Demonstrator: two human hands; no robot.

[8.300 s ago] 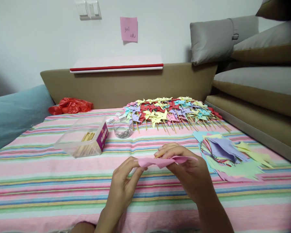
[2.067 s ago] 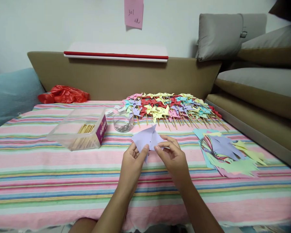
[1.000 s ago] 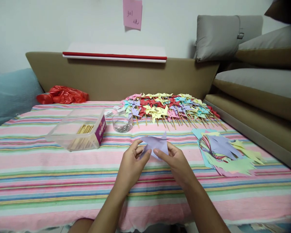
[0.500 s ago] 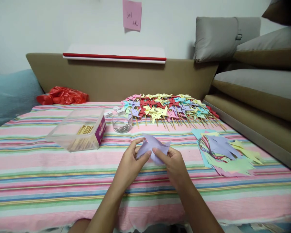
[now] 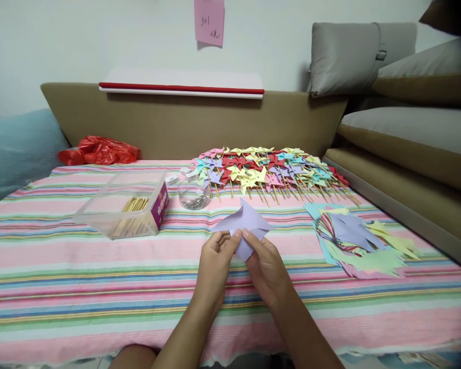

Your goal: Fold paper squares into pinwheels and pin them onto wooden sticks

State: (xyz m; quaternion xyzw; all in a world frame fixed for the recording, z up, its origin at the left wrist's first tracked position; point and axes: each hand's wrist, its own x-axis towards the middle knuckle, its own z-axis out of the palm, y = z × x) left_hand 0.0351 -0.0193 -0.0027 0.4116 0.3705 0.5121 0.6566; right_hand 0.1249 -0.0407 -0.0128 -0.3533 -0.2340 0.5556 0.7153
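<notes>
Both my hands hold a lilac cut paper piece (image 5: 243,224) above the striped cloth (image 5: 61,287), in the lower middle of the view. My left hand (image 5: 215,261) pinches its left part. My right hand (image 5: 267,266) pinches it from the right, fingertips close to those of the left. The paper's flaps stick up and away from me. A stack of cut coloured papers (image 5: 363,241) lies to the right of my hands. A spread of finished paper pinwheels on sticks (image 5: 269,171) lies further back.
A clear plastic box of wooden sticks (image 5: 128,210) stands at the left, with a small clear jar of pins (image 5: 194,195) beside it. A red plastic bag (image 5: 100,149) lies at the back left. Sofa cushions (image 5: 403,133) rise along the right.
Earlier my hands held a pink piece; since about two seconds ago they hold a lilac one. Over the last second my fingertips came closer together and the paper's flaps turned upward.
</notes>
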